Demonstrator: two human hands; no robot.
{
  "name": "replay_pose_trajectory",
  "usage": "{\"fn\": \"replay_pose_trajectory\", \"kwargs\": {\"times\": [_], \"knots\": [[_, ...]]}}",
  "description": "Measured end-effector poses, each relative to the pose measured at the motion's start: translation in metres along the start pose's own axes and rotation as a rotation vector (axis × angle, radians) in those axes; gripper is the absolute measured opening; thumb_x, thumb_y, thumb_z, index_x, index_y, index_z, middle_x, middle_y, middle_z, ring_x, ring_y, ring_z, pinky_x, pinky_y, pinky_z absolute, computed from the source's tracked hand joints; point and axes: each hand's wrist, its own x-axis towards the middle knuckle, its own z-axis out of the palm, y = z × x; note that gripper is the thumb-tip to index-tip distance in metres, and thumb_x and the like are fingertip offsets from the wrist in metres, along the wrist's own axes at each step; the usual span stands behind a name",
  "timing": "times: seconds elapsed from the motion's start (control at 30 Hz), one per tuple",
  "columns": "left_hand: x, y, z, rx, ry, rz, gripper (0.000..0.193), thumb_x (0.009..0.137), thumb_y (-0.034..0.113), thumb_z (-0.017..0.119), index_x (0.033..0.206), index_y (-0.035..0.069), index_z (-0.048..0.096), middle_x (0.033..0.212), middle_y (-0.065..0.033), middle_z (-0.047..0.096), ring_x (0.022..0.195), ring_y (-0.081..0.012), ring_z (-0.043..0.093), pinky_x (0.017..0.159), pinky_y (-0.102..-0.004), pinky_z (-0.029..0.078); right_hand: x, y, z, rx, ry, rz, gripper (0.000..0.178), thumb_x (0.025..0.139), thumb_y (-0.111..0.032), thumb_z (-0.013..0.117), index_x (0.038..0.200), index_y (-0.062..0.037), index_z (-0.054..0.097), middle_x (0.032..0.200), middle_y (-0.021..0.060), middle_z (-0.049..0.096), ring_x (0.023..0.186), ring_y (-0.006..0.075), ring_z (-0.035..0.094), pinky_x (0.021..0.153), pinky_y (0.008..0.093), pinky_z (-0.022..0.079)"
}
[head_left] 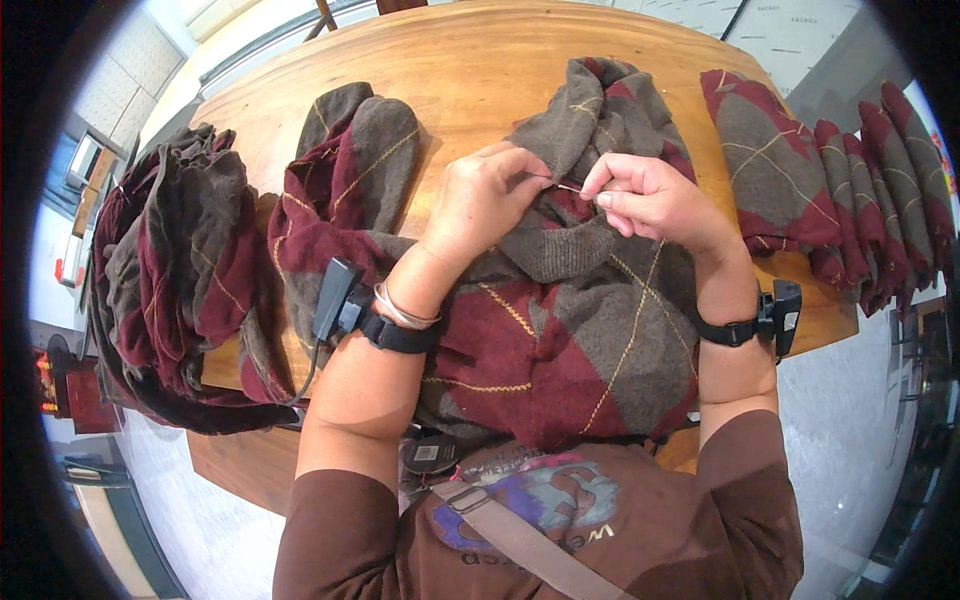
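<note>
An argyle knitted sweater (640,330) in maroon and grey with yellow lines lies over the table's near edge, against my body. Its grey ribbed band (555,255) is bunched just below my hands. My left hand (490,195) is closed in a pinch above the knit; what sits between its fingertips is too small to make out. A thin, shiny needle-like tool (568,187) is pinched in my right hand (645,195), its tip pointing at my left fingertips. Both hands nearly meet over the sweater.
The wooden table (470,75) carries a heaped pile of matching knits (180,250) at far left. Another crumpled knit (350,170) lies beside my left forearm. Several folded knits (775,165) stand in a row along the right edge. A cable hangs from my left wrist device (340,298).
</note>
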Motion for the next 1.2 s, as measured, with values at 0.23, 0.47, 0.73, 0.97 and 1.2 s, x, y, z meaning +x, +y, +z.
{"fn": "replay_pose_trajectory", "kwargs": {"times": [0.23, 0.47, 0.73, 0.97, 1.2], "knots": [[0.004, -0.006, -0.004, 0.008, 0.109, -0.054, 0.007, 0.078, 0.008, 0.069, 0.084, 0.005, 0.068, 0.081, -0.0087, 0.067, 0.075, -0.0185, 0.066, 0.066, -0.0281, 0.050, -0.006, -0.007, -0.001, 0.010, 0.053, -0.037, 0.012, 0.089, -0.011, 0.051, 0.096, -0.0034, 0.058, 0.058, -0.0038, 0.050, 0.050, 0.0014, 0.041, 0.046, 0.0189, 0.031], [0.009, -0.038, -0.007, 0.009, 0.167, -0.201, 0.013, 0.077, 0.013, 0.068, 0.087, 0.005, 0.068, 0.079, -0.0112, 0.068, 0.071, -0.0209, 0.067, 0.065, -0.0308, 0.051, -0.044, -0.013, -0.035, 0.250, -0.172, -0.424, 0.014, 0.090, -0.011, 0.051, 0.099, -0.0012, 0.057, 0.058, -0.0026, 0.049, 0.043, 0.0015, 0.037, 0.039, 0.0172, 0.026], [0.009, -0.025, 0.000, -0.731, 0.009, -0.458, 0.017, 0.092, 0.017, 0.061, 0.098, 0.001, 0.063, 0.084, -0.0024, 0.064, 0.066, -0.0080, 0.060, 0.057, -0.0211, 0.049, -0.031, -0.018, -0.014, 0.336, 0.231, -0.272, 0.018, 0.093, -0.015, 0.051, 0.106, -0.0026, 0.055, 0.064, -0.0007, 0.052, 0.042, 0.0007, 0.034, 0.038, 0.0145, 0.025], [0.004, -0.030, -0.005, -0.910, -0.033, -0.480, 0.025, 0.099, 0.027, 0.046, 0.096, 0.004, 0.056, 0.084, -0.0043, 0.060, 0.068, -0.0180, 0.066, 0.057, -0.0254, 0.050, -0.119, 0.015, 0.007, 0.202, 0.461, -0.165, 0.011, 0.092, -0.013, 0.053, 0.098, -0.0051, 0.057, 0.061, -0.0002, 0.051, 0.041, 0.0016, 0.035, 0.038, 0.0161, 0.026], [0.004, -0.019, 0.001, -0.886, -0.048, -0.471, 0.027, 0.098, 0.031, 0.045, 0.100, 0.005, 0.051, 0.090, -0.0072, 0.057, 0.078, -0.0246, 0.068, 0.064, -0.0298, 0.051, -0.261, 0.110, -0.009, 0.506, 1.189, -0.251, 0.013, 0.094, -0.021, 0.054, 0.099, -0.0088, 0.055, 0.059, -0.0024, 0.042, 0.038, 0.0031, 0.028, 0.034, 0.0171, 0.018]]}}
